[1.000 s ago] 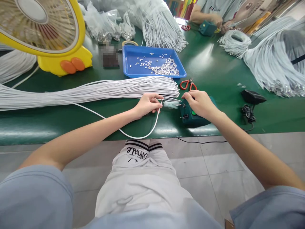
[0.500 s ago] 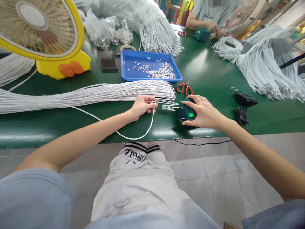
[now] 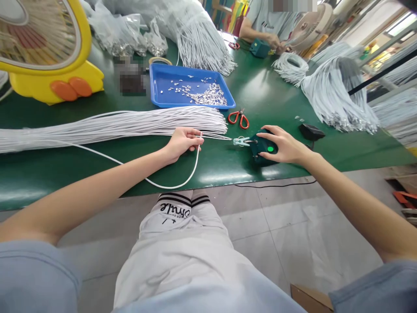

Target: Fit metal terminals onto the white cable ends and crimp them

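My left hand (image 3: 182, 141) is closed, pinching the end of a single white cord (image 3: 169, 184) that loops down over the front edge of the green table (image 3: 65, 169). Just behind it lies a long bundle of white cords (image 3: 124, 124). My right hand (image 3: 282, 145) rests on a small dark green device (image 3: 262, 150) with a green button, fingers curved over its top. A metal clip (image 3: 240, 141) sticks out of the device's left side, a short gap from the cord end.
A blue tray (image 3: 192, 101) of small metal pieces sits behind the bundle, red scissors (image 3: 238, 118) beside it. A yellow fan (image 3: 42, 48) stands far left. A black adapter (image 3: 311, 131) lies right. Cord heaps (image 3: 335, 95) and another person (image 3: 270, 26) are at the back.
My right hand slid from the device's front to rest on its top. My left hand drew the cord end back to the left, away from the metal clip.
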A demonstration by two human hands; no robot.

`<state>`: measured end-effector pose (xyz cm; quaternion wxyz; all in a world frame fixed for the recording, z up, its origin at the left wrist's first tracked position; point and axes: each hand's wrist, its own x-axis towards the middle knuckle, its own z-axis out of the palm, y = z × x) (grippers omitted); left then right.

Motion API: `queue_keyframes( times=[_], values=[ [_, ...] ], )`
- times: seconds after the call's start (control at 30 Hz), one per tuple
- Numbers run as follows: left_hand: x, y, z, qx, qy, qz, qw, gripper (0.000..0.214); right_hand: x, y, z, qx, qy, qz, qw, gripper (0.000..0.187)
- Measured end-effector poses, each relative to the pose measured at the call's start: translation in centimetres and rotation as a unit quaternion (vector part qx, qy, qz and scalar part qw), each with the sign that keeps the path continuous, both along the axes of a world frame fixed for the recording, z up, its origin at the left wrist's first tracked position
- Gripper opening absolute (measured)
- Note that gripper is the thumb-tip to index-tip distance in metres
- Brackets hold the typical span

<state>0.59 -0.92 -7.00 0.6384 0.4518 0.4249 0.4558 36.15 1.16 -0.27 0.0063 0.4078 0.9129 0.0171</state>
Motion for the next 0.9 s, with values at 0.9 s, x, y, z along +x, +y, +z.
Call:
queue_keyframes(
  times=[0.9],
  values=[
    [0.3,-0.8,1.7,0.09,-0.062,-0.038,0.993,0.036,-20.3,-0.2,-6.8,-0.057,0.65,-0.112,0.749,0.017]
  ],
)
